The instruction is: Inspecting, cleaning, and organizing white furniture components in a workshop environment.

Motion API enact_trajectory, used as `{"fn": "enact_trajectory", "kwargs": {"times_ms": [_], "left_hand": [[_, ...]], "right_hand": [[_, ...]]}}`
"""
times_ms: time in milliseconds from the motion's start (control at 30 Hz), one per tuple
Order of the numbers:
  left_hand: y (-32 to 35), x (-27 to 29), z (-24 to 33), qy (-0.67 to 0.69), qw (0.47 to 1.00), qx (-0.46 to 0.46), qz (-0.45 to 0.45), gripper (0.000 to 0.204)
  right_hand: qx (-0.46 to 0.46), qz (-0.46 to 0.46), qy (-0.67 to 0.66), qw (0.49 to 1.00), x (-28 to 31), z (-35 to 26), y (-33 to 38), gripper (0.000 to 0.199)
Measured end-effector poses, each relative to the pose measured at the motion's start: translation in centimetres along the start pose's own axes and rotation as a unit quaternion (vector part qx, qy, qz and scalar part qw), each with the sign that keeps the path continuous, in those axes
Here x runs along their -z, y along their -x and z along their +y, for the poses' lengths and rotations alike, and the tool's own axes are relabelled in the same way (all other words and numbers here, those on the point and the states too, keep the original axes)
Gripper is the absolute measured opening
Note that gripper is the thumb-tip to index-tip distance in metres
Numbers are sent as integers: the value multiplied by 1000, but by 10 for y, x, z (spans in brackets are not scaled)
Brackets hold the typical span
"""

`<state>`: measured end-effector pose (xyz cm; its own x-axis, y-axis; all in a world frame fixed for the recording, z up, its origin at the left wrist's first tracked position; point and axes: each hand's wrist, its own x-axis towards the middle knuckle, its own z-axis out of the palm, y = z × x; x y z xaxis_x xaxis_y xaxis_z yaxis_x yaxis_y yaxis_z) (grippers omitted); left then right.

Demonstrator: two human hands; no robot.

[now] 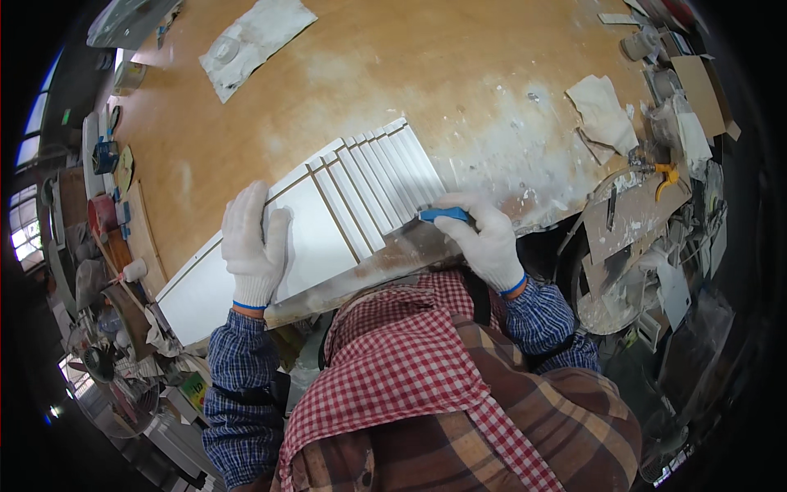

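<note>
A long white board [328,221] with grooved strips at its far end lies across the near edge of a wooden workbench [385,74]. My left hand [252,242], in a white knit glove, presses flat on the board's smooth middle. My right hand [484,234], also gloved, is closed around a blue-handled scraper [443,215] whose blade meets the board's near right edge, just below the grooved strips. White dust or filler smears the bench around that end.
A crumpled white sheet [254,41] lies at the bench's far left, rags [602,111] at the right. Cardboard, a yellow-handled tool [668,176] and a bucket [607,295] crowd the right side. Power tools and cans [102,217] fill the left.
</note>
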<state>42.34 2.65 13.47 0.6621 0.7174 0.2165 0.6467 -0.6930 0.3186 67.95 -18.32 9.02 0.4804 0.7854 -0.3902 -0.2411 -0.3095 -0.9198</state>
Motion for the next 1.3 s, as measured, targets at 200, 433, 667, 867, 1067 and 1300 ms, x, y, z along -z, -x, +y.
{"fn": "enact_trajectory", "kwargs": {"times_ms": [200,433,667,867,1067,1300], "left_hand": [[0,-1,0,6,1000,-2,3,38],[1,-4,1,11,1000,-11,24,39],[2,-3,-1,3,999,-19,30,38],[2,-5,-1,4,999,-17,29,38],[2,-5,0,5,1000,-12,25,38],[3,-5,-2,9,1000,-6,27,38]], "right_hand": [[181,28,114,976,-4,17,-1,23],[257,54,181,948,-10,19,2,25],[281,58,164,944,-14,14,11,23],[287,34,176,941,-18,21,7,24],[309,31,175,934,-22,20,9,26],[275,35,164,947,-24,8,18,24]]}}
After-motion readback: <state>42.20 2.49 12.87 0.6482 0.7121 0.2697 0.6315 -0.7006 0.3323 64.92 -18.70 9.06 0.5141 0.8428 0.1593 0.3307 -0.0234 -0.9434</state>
